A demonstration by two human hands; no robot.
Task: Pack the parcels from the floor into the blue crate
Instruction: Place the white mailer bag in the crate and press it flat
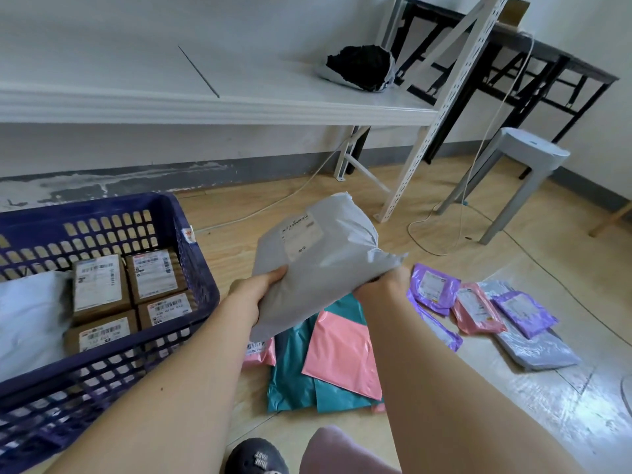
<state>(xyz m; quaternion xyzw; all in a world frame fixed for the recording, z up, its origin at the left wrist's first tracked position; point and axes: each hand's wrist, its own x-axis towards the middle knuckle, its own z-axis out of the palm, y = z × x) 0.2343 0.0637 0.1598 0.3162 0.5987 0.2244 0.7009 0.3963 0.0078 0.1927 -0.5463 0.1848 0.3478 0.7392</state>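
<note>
A pale wood floor fills the lower frame, with a white shelf across the top and a stool at right. The crate sits at lower left, holding four boxes and a white bag. At centre, the left hand and right hand grip a grey parcel by its lower edge, right of the crate's rim and above teal and pink parcels. Purple parcels lie at right, with bare floor below them.
</note>
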